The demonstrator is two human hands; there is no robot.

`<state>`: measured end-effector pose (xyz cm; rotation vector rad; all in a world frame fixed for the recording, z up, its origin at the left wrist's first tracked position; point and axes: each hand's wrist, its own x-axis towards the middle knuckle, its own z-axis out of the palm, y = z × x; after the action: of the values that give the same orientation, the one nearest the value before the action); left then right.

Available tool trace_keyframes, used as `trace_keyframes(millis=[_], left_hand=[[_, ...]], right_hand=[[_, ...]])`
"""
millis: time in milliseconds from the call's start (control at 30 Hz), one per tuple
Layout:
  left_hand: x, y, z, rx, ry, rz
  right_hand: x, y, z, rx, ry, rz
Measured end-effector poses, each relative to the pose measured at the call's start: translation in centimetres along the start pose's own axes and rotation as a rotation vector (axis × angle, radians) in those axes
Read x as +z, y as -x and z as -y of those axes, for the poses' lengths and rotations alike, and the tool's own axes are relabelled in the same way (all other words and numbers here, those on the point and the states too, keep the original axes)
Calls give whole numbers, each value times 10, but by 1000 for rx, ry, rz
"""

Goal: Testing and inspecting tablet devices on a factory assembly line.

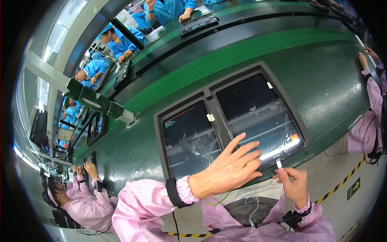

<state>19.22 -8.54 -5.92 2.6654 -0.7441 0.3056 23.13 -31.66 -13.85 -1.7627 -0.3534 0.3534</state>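
Screen (246, 97): lying in right bay of frame (238, 75), showing no text yet, unlike left screen (189, 135). Pinching white piece (279, 163) at near edge with right hand (294, 185), perhaps a plug, too small to tell; holding left hand (229, 170) spread over near-left corner.

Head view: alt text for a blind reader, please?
A person's right hand pinches a small white piece; the left hand is spread near two dark screens in a grey frame on a green bench.
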Motion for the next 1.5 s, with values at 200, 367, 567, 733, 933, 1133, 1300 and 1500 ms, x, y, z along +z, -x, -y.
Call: trace_keyframes(millis=[200, 367, 567, 733, 933, 1133, 1300, 1500], left_hand=[[6, -16, -6, -72, -6, 48], [9, -23, -9, -193, 20, 69], [3, -10, -15, -182, 11, -19], [-40, 50, -11, -424, -45, -90], [-64, 133, -16, -690, -86, -25], [-38, 170, -19, -700, -73, -92], [-36, 169, -24, -668, -170, -64], [-47, 141, -25, -559, -35, -40]], right_hand=[[-1, 1, -4, 61, -48, 53], [-14, 11, -11, 136, -120, 204], [-20, 24, -7, -79, -6, 125], [16, 25, 3, -329, 29, 70], [98, 26, 25, -554, -10, 381], [144, 32, 25, -441, -85, 570], [134, 58, 22, -471, -140, 942], [82, 44, 11, -271, -68, 613]])
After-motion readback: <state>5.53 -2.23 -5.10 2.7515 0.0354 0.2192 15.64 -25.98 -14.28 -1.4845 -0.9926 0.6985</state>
